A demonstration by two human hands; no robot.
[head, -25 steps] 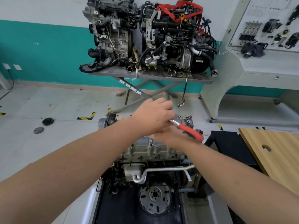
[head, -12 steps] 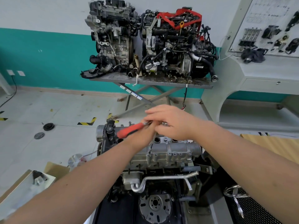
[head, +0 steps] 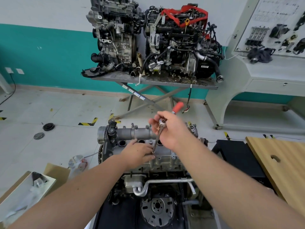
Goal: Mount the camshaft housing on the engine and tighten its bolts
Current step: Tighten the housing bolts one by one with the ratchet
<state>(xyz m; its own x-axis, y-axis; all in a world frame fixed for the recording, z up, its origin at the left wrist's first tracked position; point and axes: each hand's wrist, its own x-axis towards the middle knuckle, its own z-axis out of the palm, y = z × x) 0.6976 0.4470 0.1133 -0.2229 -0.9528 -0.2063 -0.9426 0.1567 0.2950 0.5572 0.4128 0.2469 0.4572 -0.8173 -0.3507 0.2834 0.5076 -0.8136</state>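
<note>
Firmly gripped ratchet (head: pixel 162 123), right hand (head: pixel 171 129).

Both bare forearms reach forward from the lower corners and converge toward the middle. The left hand (head: pixel 137 153) lies lower, palm down, its fingers stretched out and nearly straight, fingertips pointing right. The right hand (head: pixel 171 129) is raised above it, wrist bent — its fingers and thumb curl round the head of a silver metal ratchet wrench with a red handle (head: pixel 160 128), whose extension slants down to the left hand's fingertips.
</note>
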